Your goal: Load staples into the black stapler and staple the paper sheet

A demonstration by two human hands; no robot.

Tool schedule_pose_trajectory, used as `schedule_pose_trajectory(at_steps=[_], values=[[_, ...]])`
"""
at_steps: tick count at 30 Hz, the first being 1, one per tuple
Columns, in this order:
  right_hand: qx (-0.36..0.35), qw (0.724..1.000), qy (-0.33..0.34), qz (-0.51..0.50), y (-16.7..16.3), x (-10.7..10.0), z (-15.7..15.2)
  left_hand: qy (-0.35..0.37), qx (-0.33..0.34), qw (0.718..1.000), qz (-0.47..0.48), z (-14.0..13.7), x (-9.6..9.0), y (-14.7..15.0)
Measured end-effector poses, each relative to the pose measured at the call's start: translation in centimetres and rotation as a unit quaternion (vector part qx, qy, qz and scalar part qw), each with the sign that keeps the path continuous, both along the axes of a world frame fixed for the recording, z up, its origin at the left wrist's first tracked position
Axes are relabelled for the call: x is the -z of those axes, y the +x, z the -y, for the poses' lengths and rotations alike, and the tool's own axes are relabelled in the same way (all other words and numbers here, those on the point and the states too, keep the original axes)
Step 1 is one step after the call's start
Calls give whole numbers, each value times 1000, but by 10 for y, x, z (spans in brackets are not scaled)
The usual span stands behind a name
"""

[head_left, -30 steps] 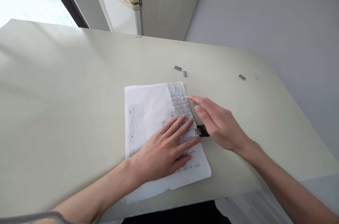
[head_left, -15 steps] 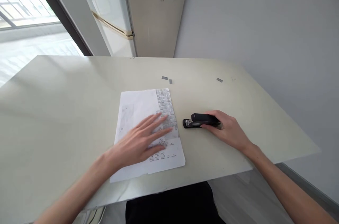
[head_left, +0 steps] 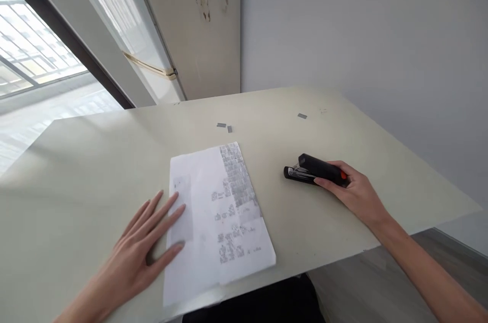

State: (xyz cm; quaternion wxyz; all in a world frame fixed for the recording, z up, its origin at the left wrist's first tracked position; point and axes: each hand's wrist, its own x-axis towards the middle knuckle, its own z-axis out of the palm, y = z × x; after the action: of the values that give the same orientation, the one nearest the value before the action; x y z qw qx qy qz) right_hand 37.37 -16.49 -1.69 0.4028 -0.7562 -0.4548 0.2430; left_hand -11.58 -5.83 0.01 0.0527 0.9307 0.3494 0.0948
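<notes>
White paper sheets (head_left: 206, 221) with printed text along their right side lie near the table's front edge. My left hand (head_left: 139, 249) is spread out at their left edge, with the thumb and some fingertips over the paper. To the right of the sheets, my right hand (head_left: 356, 188) is wrapped round the back end of a black stapler (head_left: 314, 169) with a red spot near its rear. The stapler's front points left, and a gap shows between its top arm and its base. Whether the stapler rests on the table I cannot tell.
Small strips of staples (head_left: 221, 125) lie toward the back of the pale table (head_left: 95, 160), with another strip (head_left: 302, 116) farther right. Behind the table stand a refrigerator (head_left: 202, 53) and a grey wall (head_left: 343, 33). A window (head_left: 34, 43) is at the left.
My left hand has slid left from the printed part of the paper to its left edge. My right hand has shifted right with the stapler, away from the sheets. The camera view has tilted.
</notes>
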Motion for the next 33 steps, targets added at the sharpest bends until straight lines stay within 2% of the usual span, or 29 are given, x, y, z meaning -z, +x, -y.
schedule_pose_trajectory(at_steps=[4, 6, 10, 16, 18, 20, 23, 25, 27, 30, 33], values=[[53, 990, 78, -102, 7, -6, -3, 35, 42, 998, -4, 8, 0, 46], [66, 987, 85, -117, 10, -13, -1, 50, 83, 995, 6, 5, 2, 79], [73, 988, 79, -115, 17, -32, 6, 48, 107, 991, 58, -9, 12, 163], [74, 987, 105, -98, 16, -53, 5, -12, 140, 983, 121, -21, 28, 288], [72, 986, 124, -89, 12, -56, -3, -21, 160, 977, 140, -20, 28, 317], [64, 985, 144, -77, 6, -57, -13, -30, 178, 969, 166, -19, 26, 331], [38, 986, 151, -59, -4, -57, -29, -51, 206, 959, 189, -28, 24, 316], [15, 988, 142, -52, -11, -55, -41, -69, 228, 954, 182, -42, 22, 283], [-18, 991, 126, -50, -20, -51, -55, -88, 218, 956, 176, -60, 17, 236], [-84, 990, 103, -48, -39, -42, -81, -122, 118, 967, 191, -88, 5, 162], [-150, 984, 81, -48, -65, -31, -110, -128, -58, 955, 260, -108, -3, 109]])
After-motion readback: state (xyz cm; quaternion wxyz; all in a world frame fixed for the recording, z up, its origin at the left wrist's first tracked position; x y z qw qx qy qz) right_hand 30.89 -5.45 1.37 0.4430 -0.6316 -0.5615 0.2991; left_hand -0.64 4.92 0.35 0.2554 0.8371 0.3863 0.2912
